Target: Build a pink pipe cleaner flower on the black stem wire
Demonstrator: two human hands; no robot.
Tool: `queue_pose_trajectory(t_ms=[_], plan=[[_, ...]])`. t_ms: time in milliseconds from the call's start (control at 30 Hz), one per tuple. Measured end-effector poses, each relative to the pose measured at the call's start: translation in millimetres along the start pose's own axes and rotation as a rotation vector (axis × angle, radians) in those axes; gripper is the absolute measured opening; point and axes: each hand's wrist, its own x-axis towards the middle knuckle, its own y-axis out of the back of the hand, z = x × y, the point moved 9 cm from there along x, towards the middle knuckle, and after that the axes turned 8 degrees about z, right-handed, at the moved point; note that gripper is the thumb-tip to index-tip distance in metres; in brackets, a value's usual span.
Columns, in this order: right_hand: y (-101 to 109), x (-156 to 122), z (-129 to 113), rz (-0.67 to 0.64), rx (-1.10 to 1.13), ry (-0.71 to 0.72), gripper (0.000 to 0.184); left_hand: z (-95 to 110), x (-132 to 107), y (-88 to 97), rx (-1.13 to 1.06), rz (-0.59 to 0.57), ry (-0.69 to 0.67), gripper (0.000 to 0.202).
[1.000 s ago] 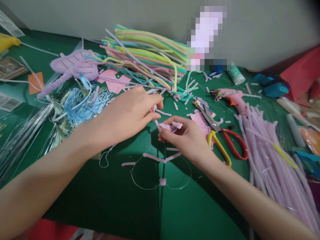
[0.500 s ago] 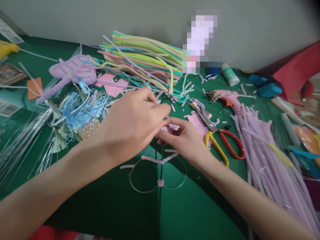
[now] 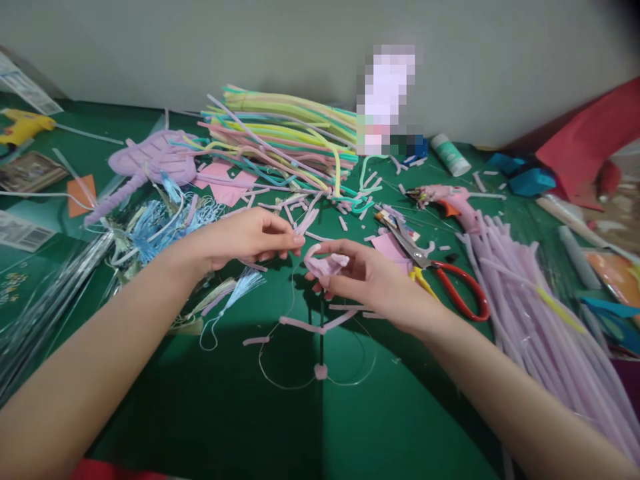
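Note:
My right hand (image 3: 367,270) grips a small curled lilac pipe-cleaner piece (image 3: 330,263) between thumb and fingers. Just to its left, apart from that piece, is my left hand (image 3: 253,235), its thumb and fingertips pinched together. Whether anything small sits in that pinch cannot be made out. Below both hands, a thin wire frame (image 3: 286,388) with rounded loops lies on the green table. A lilac V-shaped strip (image 3: 303,326) crosses it, and a small lilac knob (image 3: 321,371) marks its lower middle.
Red-and-yellow-handled scissors (image 3: 465,293) lie right of my right hand, near a pink glue gun (image 3: 453,199). Lilac pipe cleaners (image 3: 540,333) fill the right side. Coloured pipe cleaners (image 3: 290,127) lie at the back. Blue tassels (image 3: 160,223) and a lilac fan shape (image 3: 155,157) are left.
My left hand has drawn back leftward from the lilac piece and uncovered it. My right hand still holds the piece. The view has tilted slightly upward.

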Motion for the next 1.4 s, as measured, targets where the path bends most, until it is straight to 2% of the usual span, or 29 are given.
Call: queue_pose_trajectory(t_ms=[100,200,400,733,900,1067,1200,1300,1400], plan=[[0,-2,1,-0.068,0.015,-0.001,0.038,-6,-1,-15.5,-0.146,-0.116,0.075,0.031],[-1,-2,4,-0.133,0.078,0.008,0.034,-3,-3,-23.1,-0.228,-0.158,0.100,0.033],[-5,-2,5,-0.173,0.096,-0.006,0.027,-3,-5,-24.6,-0.164,-0.148,0.132,0.034],[-8,-3,0,-0.169,0.137,-0.017,0.022,15,-6,-17.3,-0.011,-0.057,-0.028,0.029],[-8,-3,-3,-0.168,0.134,-0.007,0.020,19,-5,-13.5,0.036,-0.014,-0.049,0.030],[0,-1,-3,-0.139,0.195,-0.032,0.026,10,-5,-13.0,-0.035,-0.013,0.036,0.032],[1,-3,1,-0.147,0.213,-0.085,0.033,4,-5,-22.1,-0.126,-0.092,0.071,0.032],[-1,-4,4,-0.171,0.164,-0.108,0.033,5,-5,-28.4,-0.141,-0.134,0.059,0.026],[2,-3,4,-0.160,0.053,-0.079,0.031,6,-4,-27.8,-0.173,-0.106,0.061,0.025]])
